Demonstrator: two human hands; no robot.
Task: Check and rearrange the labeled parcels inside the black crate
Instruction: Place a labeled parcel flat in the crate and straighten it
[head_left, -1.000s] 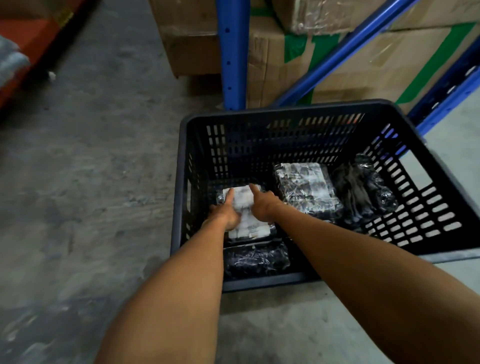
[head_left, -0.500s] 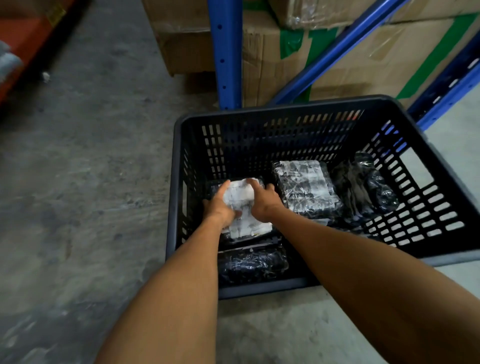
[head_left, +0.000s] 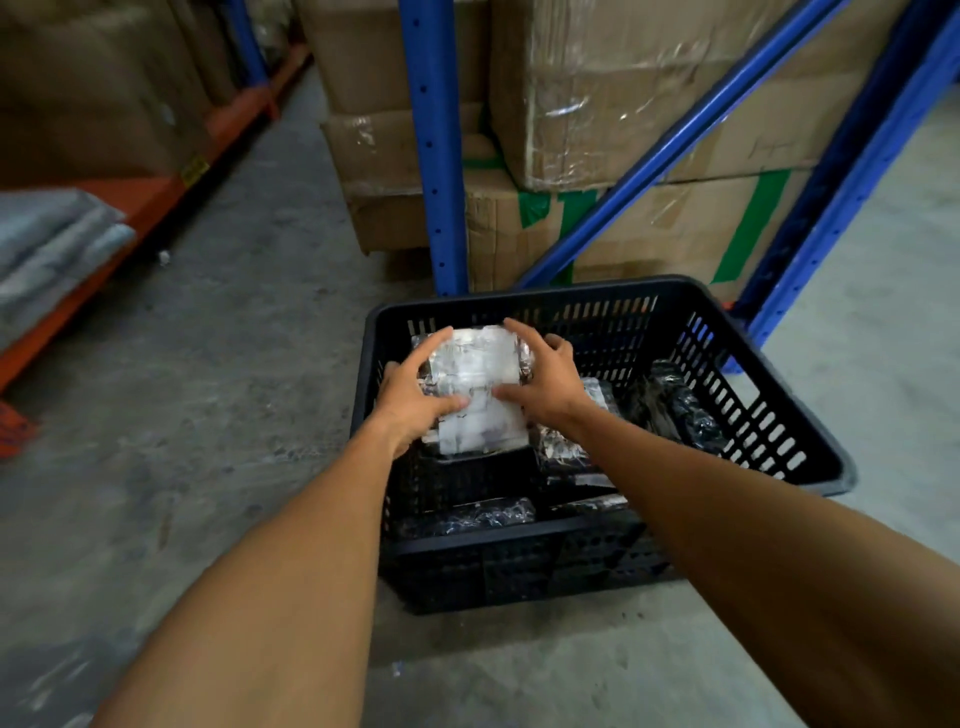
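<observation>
A black slotted crate (head_left: 779, 457) stands on the concrete floor. Both hands hold one black-wrapped parcel with a white label (head_left: 480, 384), lifted above the crate's left side. My left hand (head_left: 415, 397) grips its left edge, my right hand (head_left: 545, 384) its right edge. Under my right wrist lies another labelled parcel (head_left: 566, 449). A shiny black parcel (head_left: 680, 402) rests at the right of the crate, and a further black one (head_left: 467, 517) lies against the near wall.
Blue rack uprights (head_left: 434, 156) and a diagonal brace (head_left: 675, 140) rise just behind the crate, with stacked cardboard boxes (head_left: 623, 93) among them. An orange shelf beam (head_left: 119, 228) with grey bundles (head_left: 47, 239) runs along the left. Bare concrete floor (head_left: 208, 415) lies left of the crate.
Both hands closed on the labelled parcel and lifted it up from the crate floor. The camera view tilted up, showing more of the racks.
</observation>
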